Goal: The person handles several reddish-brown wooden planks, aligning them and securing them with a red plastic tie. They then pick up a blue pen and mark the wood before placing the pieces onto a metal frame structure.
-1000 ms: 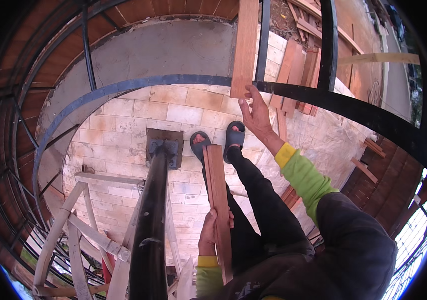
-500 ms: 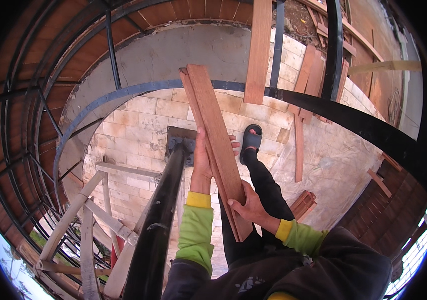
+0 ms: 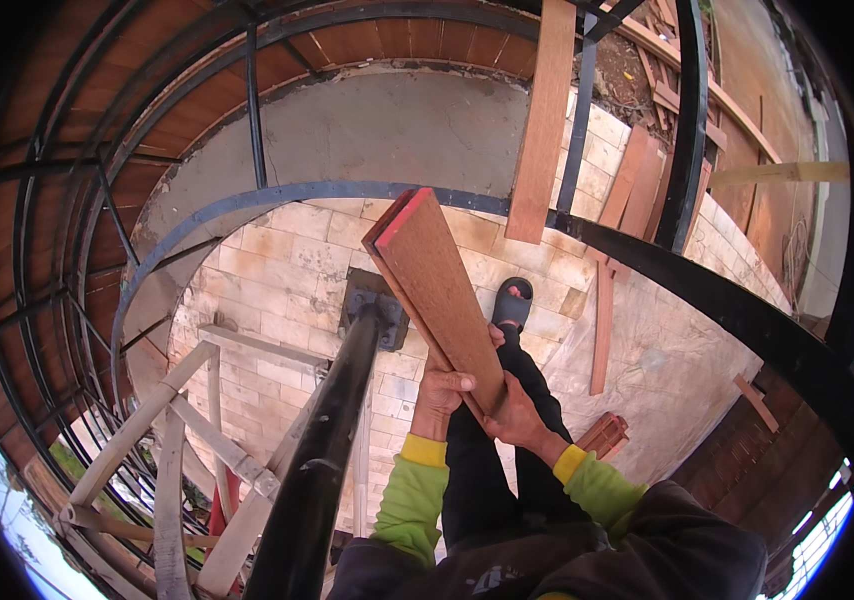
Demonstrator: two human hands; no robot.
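Two reddish-brown wooden boards, laid face to face, slant up and away in front of my body. Their far end is tilted toward me and shows a pinkish-red end face. My left hand is wrapped round the boards' left edge near the lower end, thumb on top and some fingertips showing past the right edge. Cupped round the bottom right corner, my right hand grips the near end. Some of its fingers are hidden beneath the wood.
A thick black pole rises close on my left, beside a rough timber frame. A curved metal band crosses ahead, with a plank across it. Bundled wood pieces lie on the floor to the right. My sandalled foot stands on pale tiles.
The boards have tilted, so their far end now faces me. My left hand has slid toward their near end, and my right hand has shifted to the bottom corner.
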